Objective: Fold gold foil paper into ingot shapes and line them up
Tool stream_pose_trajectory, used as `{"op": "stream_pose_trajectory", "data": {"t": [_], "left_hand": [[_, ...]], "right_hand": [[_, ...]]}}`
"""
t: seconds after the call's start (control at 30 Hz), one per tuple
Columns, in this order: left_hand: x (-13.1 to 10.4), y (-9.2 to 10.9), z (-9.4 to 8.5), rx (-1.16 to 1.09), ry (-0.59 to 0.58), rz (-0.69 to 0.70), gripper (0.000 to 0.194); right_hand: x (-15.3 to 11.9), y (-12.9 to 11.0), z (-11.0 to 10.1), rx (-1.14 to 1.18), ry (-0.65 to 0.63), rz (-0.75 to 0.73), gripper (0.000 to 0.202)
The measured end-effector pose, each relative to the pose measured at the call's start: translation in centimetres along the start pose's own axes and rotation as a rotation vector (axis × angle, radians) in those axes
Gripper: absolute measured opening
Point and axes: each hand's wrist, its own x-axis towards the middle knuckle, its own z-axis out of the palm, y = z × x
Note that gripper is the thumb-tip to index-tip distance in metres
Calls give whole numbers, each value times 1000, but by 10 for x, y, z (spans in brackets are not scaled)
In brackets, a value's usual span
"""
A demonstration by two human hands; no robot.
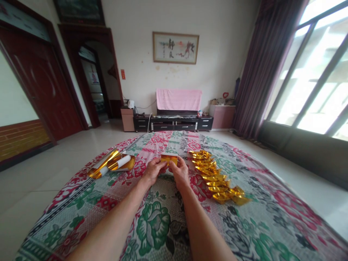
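Between my two hands is a sheet of gold foil paper [169, 159], shiny gold on the side facing me with a pale strip along its far edge. My left hand [154, 169] grips its left side, thumb on top. On the right side my right hand [179, 171] pinches it the same way, the thumbs close together. To the right lies a row of folded gold foil pieces [214, 174], pointed at their ends. Curled gold foil sheets [111, 163] with white backs rest to the left of my hands.
A flowered cloth [153, 223] in red, green and grey covers the round surface under my hands. Beyond it stand a low black cabinet [174, 125] and a pink cloth [178, 99] draped over something. A tall window [320, 83] with purple curtains [261, 69] is at right.
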Motion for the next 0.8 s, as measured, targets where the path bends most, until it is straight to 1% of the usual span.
{"op": "stream_pose_trajectory", "data": {"t": [0.07,0.1,0.2,0.3,0.57,0.7,0.8], "left_hand": [[1,-1,0,-13,10,7,28],[1,-2,0,-20,15,10,29],[2,-2,-1,-23,19,16,32],[2,-2,-2,-20,29,14,31],[1,4,-6,-19,22,-11,30],[2,8,-9,-39,64,-9,32],[3,11,-11,-39,86,-2,33]], "right_hand": [[3,5,0,-12,-41,-31,41],[4,7,0,-19,-41,-39,38],[8,14,2,-19,-9,-59,36],[10,17,2,27,5,-38,42],[4,6,2,100,-65,24,44],[3,4,1,140,26,51,50],[3,5,0,162,40,52,51]]}}
